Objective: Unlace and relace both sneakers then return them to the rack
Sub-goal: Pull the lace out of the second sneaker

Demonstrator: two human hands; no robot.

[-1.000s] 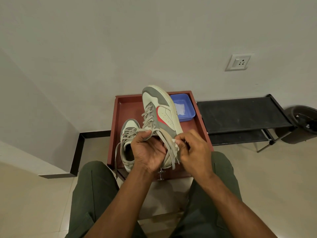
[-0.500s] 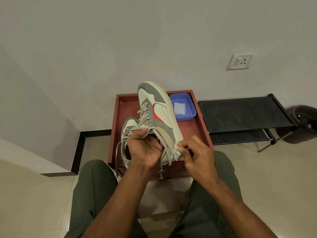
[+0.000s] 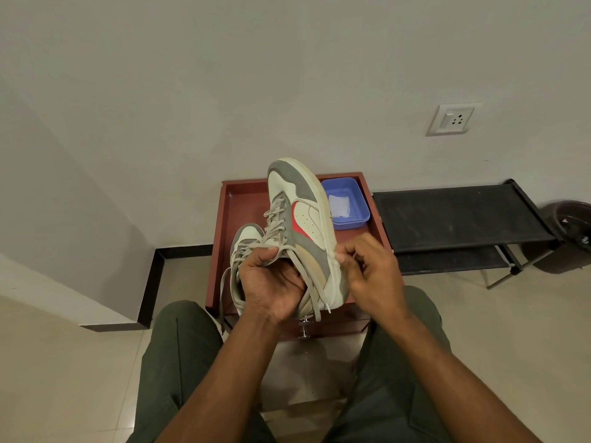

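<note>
Two sneakers occupy the scene: one sneaker (image 3: 299,219) is held aloft, toe pointing up and away, while the second sneaker (image 3: 244,251) rests on the red-brown tabletop (image 3: 238,199) just behind the person's left hand (image 3: 271,282). That left hand is closed around the raised shoe near its collar, thumb pressed over the lace ends (image 3: 307,282), which trail down past the heel. The right hand (image 3: 371,270) sits at the heel edge, its fingertips (image 3: 342,257) pinched together at the sole's rim; whether they hold a lace or only the shoe cannot be told. Compared with half a second ago, the right hand has shifted outward and slightly higher, and the raised shoe has tipped a little more upright. A second ago both hands were close together over the laces. A blue tray (image 3: 347,203) stands on the far right part of the tabletop, partly hidden by the shoe. A black rack (image 3: 454,215) stands beside the tabletop on the right, its shelves bare of shoes. A loose lace (image 3: 223,298) from the resting sneaker hangs over the tabletop's near edge.
</note>
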